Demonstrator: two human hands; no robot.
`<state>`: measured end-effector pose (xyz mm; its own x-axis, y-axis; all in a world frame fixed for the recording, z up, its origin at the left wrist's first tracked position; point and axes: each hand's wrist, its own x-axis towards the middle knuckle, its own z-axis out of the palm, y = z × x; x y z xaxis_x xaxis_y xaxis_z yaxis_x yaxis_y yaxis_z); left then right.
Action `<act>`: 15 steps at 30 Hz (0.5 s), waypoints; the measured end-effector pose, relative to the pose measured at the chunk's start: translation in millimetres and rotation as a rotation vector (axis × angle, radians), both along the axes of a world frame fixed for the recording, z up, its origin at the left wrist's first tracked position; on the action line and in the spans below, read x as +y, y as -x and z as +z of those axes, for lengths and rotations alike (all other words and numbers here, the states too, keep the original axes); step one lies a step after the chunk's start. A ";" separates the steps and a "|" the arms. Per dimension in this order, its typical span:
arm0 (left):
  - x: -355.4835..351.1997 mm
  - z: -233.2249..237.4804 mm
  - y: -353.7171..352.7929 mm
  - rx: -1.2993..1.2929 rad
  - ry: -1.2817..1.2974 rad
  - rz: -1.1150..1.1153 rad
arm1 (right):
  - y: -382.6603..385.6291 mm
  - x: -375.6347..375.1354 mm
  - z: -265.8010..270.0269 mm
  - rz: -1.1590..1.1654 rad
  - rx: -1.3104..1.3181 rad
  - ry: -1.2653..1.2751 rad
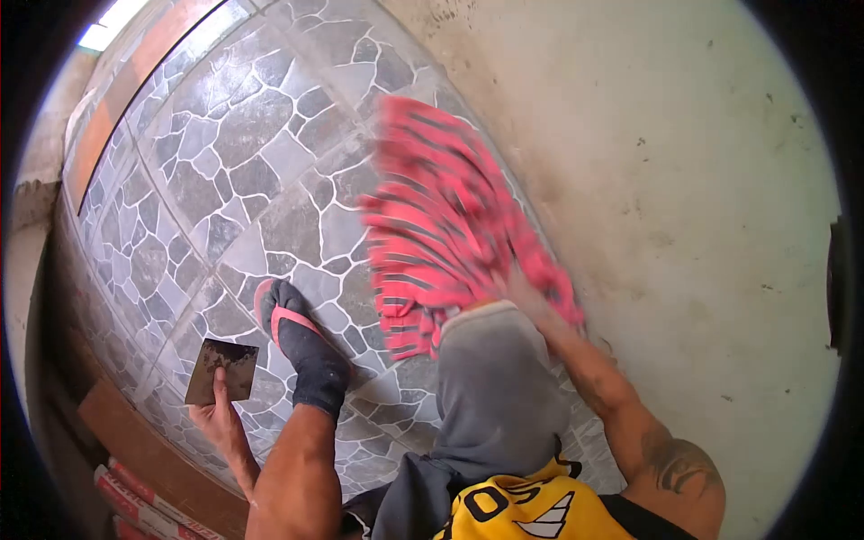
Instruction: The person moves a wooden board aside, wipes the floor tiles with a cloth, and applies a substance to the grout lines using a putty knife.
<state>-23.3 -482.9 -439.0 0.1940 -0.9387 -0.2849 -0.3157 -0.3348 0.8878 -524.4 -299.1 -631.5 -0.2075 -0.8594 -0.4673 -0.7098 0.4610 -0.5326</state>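
My left hand (219, 418), low at the left, grips a thin square plate (236, 382) with a dark, blotchy upper part and a brownish lower part. The thumb lies flat across its face; the other fingers are behind it. My right hand (511, 286) reaches past my right knee and is closed on a red cloth (432, 211) with dark and white stripes. The bunched cloth spreads over the floor close to the wall, and its far end is smeared by motion. Folds partly hide the right fingers.
Grey stone-pattern tiles (247, 126) with white lines cover the floor. A stained pale wall (666, 180) rises on the right. My left foot (301, 337) wears a dark sock and pink flip-flop. Red-and-white boxes (144, 504) lie at the lower left, beside a brown strip (148, 436).
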 end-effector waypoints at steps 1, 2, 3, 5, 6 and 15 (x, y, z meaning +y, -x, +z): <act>2.4 0.9 -1.3 0.004 -0.032 -0.008 | -6.2 47.5 30.5 0.014 0.006 -0.136; 5.5 -2.2 -4.4 0.010 -0.045 -0.004 | -9.2 84.8 53.5 0.047 0.022 -0.230; 8.9 -8.0 -9.0 0.015 -0.055 0.003 | -11.0 107.6 69.8 0.096 0.040 -0.289; 16.8 -9.6 -12.5 0.008 -0.070 0.054 | -14.0 123.8 84.3 0.191 0.053 -0.352; 20.0 -11.8 -17.1 0.006 -0.062 0.057 | -16.6 114.9 82.7 0.226 0.040 -0.357; 33.1 -5.3 -33.2 -0.047 -0.065 0.113 | -90.8 -318.3 -20.0 0.365 -0.123 0.361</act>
<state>9.9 -449.8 -444.3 0.3120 -0.8898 -0.3329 -0.3135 -0.4272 0.8481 -433.6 -617.4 -651.5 0.1737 -0.9762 -0.1302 -0.7120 -0.0331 -0.7014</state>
